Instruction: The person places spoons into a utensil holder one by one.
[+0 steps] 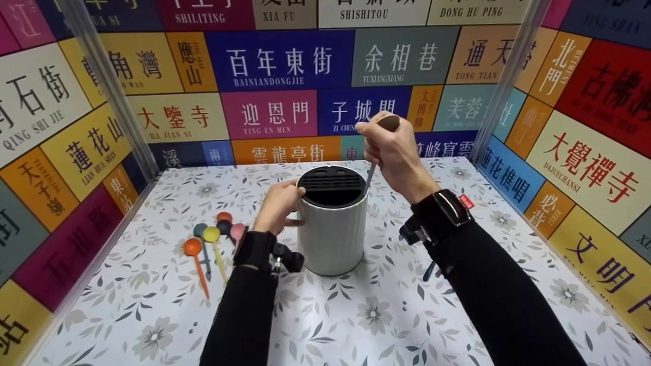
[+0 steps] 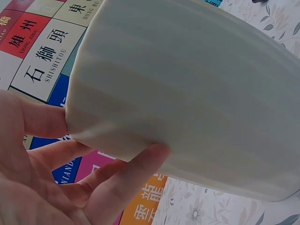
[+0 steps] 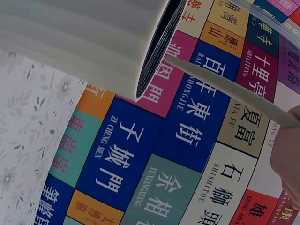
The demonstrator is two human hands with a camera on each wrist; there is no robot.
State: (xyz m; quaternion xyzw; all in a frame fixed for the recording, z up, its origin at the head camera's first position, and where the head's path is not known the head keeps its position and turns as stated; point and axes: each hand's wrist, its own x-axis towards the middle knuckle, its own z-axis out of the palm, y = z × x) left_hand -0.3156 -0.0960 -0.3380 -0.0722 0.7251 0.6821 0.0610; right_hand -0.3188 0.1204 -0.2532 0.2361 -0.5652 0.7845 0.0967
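a spoon (image 1: 389, 123) is held at the right of a pale, ribbed holder (image 1: 333, 239), its brown round end up and its grey stem slanted down toward the rim; whether the stem's tip touches the rim, or has passed inside it, cannot be told. the spoon is clamped in the right hand (image 1: 392, 152), with the fingers curled around the upper stem just below the brown end. the holder is stood upright on the table (image 1: 374, 315), and its top is fitted with a black, slotted insert (image 1: 333, 179), in which a wider gap is seen at the near side. the holder is gripped near its rim by the left hand (image 1: 278, 206), the digits being pressed to its left side. to the left, 6 loose spoons are lain close together: orange (image 1: 193, 247), teal (image 1: 200, 230), yellow (image 1: 211, 234), dark blue (image 1: 226, 228), red-orange (image 1: 224, 217) and pink (image 1: 237, 231). a blue thing (image 1: 428, 271) is partly hidden by the right sleeve (image 1: 501, 284). black cameras are strapped to both wrists. the table is printed with grey leaves and flowers, and it is enclosed on 3 sides by walls (image 1: 285, 56) covered in coloured name panels.
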